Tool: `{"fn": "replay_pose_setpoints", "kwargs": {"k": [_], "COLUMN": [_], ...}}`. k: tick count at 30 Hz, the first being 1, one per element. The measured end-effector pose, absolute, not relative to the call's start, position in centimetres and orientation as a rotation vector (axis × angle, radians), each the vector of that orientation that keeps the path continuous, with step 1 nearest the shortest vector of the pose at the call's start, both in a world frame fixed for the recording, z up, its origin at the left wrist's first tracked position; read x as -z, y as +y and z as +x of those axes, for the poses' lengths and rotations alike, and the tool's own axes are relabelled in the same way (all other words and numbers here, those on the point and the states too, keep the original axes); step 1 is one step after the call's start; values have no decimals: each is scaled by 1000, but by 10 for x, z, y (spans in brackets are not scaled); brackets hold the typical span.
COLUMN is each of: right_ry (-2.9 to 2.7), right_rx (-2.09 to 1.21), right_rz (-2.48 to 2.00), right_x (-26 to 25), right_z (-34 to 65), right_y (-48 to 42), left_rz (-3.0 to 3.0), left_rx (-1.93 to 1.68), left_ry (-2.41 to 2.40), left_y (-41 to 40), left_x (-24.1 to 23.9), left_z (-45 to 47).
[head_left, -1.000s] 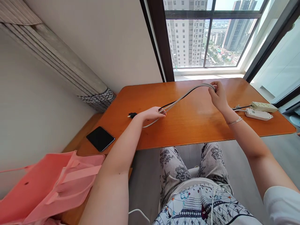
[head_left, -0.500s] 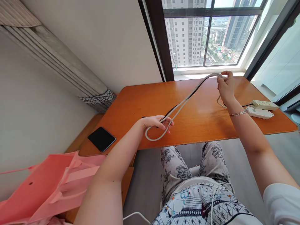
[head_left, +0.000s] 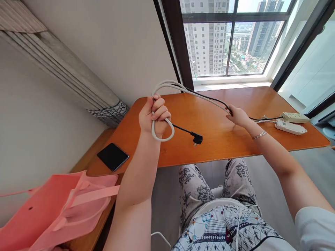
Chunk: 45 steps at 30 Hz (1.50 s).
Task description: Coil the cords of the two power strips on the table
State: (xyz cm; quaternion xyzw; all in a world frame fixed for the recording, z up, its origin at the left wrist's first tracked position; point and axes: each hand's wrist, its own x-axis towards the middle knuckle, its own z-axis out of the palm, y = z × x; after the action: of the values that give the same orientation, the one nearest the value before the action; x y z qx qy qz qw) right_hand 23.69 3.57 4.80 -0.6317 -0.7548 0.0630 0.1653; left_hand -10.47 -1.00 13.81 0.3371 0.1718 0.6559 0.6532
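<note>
We hold white cable (head_left: 162,140) and black cable (head_left: 182,128) above the wooden table (head_left: 222,144), left hand (head_left: 154,115) clenched round both, at its three o'clock our right hand (head_left: 237,116) grasping them, at its four black plug (head_left: 197,138).

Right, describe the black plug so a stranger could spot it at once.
Start at the window, then drop to the orange-brown table below it. Find the left hand and follow the thin black cord leading out to its right. The black plug at the end is small and chunky with metal prongs, unlike the flat black device further left.
</note>
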Motion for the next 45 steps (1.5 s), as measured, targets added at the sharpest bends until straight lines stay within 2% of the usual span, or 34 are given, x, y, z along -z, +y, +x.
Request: {"fn": "replay_pose_setpoints", "kwargs": {"k": [5, 9, 14, 18, 21, 25, 33, 40, 45], "right_ry": [-2327, -2349, -2459, -2618, -2736, -2817, -2591, -2518, -2559], "right_rx": [53, 139, 133, 149, 163, 268, 540, 406, 192], "right_rz": [-1991, -1900, -1843, -1766, -1652, -1440, -1160, -1215, -1304], "right_x": [-24, -13, -13, -20, -30, -51, -80, -92, -100], "right_z": [291, 331, 317, 284, 257, 226, 219, 215, 208], "right_y": [11, -4, -18, -29, -40, -55, -48, -45, -46], "left_rz": [717, 691, 703, 968, 1340, 1820, 2354, 2551, 2620], "left_rx": [-1672, -1726, -1717, -1759, -1572, -1102, -341, -75, -99], "left_ry": [344, 393, 434, 545, 652, 785, 992, 1010, 1035], "left_y": [8, 22, 27, 24, 17, 2, -24, -30, -22], "left_x": [-144, -139, -135, -125, -110, -96, -115, -133, -138], "left_z": [-130, -145, -114, -69, -40, -17, -5, -9, -20]}}
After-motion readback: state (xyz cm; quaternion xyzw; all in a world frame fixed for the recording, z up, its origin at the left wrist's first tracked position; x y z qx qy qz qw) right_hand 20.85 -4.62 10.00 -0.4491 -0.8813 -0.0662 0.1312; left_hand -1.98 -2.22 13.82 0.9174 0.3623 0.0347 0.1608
